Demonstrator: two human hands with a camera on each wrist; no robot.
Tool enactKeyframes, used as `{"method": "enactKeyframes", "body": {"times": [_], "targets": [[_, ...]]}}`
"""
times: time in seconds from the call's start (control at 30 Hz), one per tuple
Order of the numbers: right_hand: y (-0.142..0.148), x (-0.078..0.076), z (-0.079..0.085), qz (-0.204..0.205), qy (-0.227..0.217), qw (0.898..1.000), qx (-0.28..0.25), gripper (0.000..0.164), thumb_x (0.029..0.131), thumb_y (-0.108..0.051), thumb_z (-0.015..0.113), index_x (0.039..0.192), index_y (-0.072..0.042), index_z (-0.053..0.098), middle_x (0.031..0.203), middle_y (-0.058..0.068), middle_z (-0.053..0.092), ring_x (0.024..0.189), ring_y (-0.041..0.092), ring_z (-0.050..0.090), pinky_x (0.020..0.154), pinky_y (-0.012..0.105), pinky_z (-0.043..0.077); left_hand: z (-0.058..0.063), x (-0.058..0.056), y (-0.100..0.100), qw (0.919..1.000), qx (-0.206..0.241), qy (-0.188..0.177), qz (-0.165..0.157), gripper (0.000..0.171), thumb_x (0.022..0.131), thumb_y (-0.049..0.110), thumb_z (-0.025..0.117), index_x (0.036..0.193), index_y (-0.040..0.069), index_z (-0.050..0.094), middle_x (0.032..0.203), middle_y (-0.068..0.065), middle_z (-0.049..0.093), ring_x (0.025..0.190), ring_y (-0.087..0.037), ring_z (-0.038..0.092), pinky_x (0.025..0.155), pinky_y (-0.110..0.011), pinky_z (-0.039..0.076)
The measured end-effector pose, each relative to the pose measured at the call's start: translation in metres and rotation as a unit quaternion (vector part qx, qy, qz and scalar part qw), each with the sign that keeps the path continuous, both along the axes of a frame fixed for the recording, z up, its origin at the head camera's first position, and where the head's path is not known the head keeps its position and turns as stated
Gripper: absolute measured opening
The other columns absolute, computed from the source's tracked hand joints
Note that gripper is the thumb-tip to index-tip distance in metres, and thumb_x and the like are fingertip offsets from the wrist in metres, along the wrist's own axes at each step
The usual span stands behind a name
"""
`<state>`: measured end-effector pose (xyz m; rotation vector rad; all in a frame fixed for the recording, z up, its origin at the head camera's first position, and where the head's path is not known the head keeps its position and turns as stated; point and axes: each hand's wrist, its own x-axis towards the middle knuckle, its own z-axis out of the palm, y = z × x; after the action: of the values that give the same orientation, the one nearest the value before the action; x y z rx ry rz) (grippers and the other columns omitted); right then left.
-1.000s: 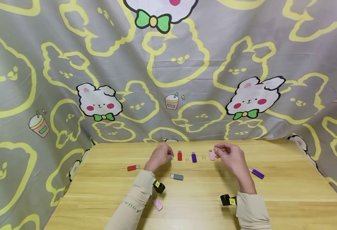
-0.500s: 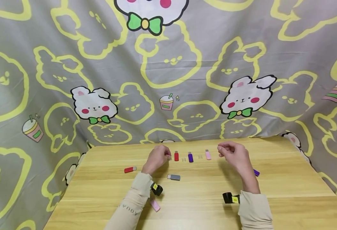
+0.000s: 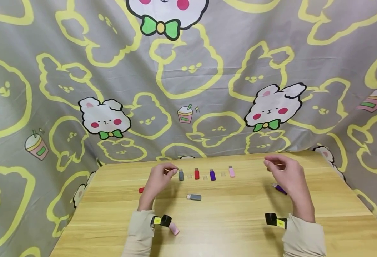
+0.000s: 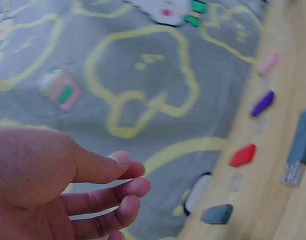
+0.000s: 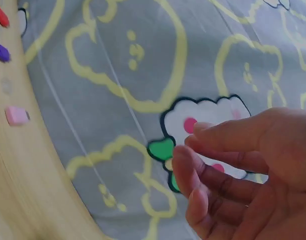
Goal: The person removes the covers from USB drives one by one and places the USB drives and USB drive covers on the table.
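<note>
Four kinds of colour show in a row of USB sticks near the table's back edge: grey (image 3: 181,175), red (image 3: 196,174), purple (image 3: 212,175) and pink (image 3: 231,172). Small clear pieces (image 3: 205,177) lie in the gaps between neighbours. My left hand (image 3: 160,179) is just left of the row's grey stick, fingers loosely bent and holding nothing; the left wrist view shows a gap between thumb and fingers. Off to the right of the pink stick hovers my right hand (image 3: 286,173), also loosely curled, with nothing visible in it.
Nearer me lie another grey USB stick (image 3: 194,197), a pink one (image 3: 174,228) by the left wrist, a purple one (image 3: 280,189) beside the right forearm, and a red one (image 3: 141,190) partly hidden by the left hand. A patterned curtain (image 3: 162,78) hangs behind the wooden table (image 3: 227,221).
My left hand has drawn back to the left, uncovering the grey stick at the row's left end. My right hand has moved away rightward from the pink stick.
</note>
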<state>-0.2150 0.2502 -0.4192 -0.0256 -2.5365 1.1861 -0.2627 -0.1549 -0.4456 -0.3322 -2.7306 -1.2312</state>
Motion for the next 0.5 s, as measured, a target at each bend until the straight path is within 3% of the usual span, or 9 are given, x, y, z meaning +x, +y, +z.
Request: {"method": "enactKeyframes", "body": {"times": [0.13, 0.27, 0.37, 0.5], "targets": [[0.016, 0.002, -0.007, -0.009, -0.026, 0.999, 0.040, 0.025, 0.100, -0.021, 0.069, 0.114, -0.001, 0.073, 0.101, 0.015, 0.075, 0.090, 0.027, 0.070, 0.073, 0.026, 0.047, 0.003, 0.015, -0.012, 0.9989, 0.042, 0.016, 0.015, 0.009, 0.098, 0.007, 0.070, 0.101, 0.009, 0.079, 0.094, -0.004, 0.075, 0.083, -0.021, 0.067, 0.071, -0.031, 0.054], [0.038, 0.003, -0.022, 0.011, -0.087, 0.994, 0.062, 0.029, 0.097, -0.015, 0.067, 0.118, 0.004, 0.070, 0.101, 0.017, 0.072, 0.101, 0.043, 0.068, 0.074, 0.037, 0.048, 0.007, 0.022, -0.018, 0.9976, 0.065, 0.020, 0.014, 0.010, 0.098, 0.007, 0.070, 0.103, 0.007, 0.079, 0.093, -0.006, 0.075, 0.082, -0.022, 0.068, 0.068, -0.027, 0.053], [0.051, 0.004, -0.031, 0.022, -0.135, 0.988, 0.075, 0.031, 0.094, -0.011, 0.063, 0.119, 0.007, 0.068, 0.101, 0.018, 0.071, 0.094, 0.039, 0.065, 0.071, 0.037, 0.046, 0.009, 0.025, -0.021, 0.9973, 0.070, 0.022, 0.011, 0.011, 0.099, 0.009, 0.069, 0.104, 0.005, 0.078, 0.094, -0.006, 0.075, 0.082, -0.022, 0.068, 0.069, -0.027, 0.053], [0.057, 0.001, -0.041, 0.037, -0.167, 0.982, 0.082, 0.028, 0.092, -0.007, 0.063, 0.115, 0.009, 0.068, 0.097, 0.019, 0.070, 0.083, 0.026, 0.057, 0.067, 0.035, 0.042, 0.012, 0.029, -0.024, 0.9968, 0.077, 0.019, 0.009, 0.012, 0.099, 0.010, 0.069, 0.105, 0.005, 0.078, 0.093, -0.006, 0.074, 0.081, -0.021, 0.068, 0.067, -0.027, 0.052]]}}
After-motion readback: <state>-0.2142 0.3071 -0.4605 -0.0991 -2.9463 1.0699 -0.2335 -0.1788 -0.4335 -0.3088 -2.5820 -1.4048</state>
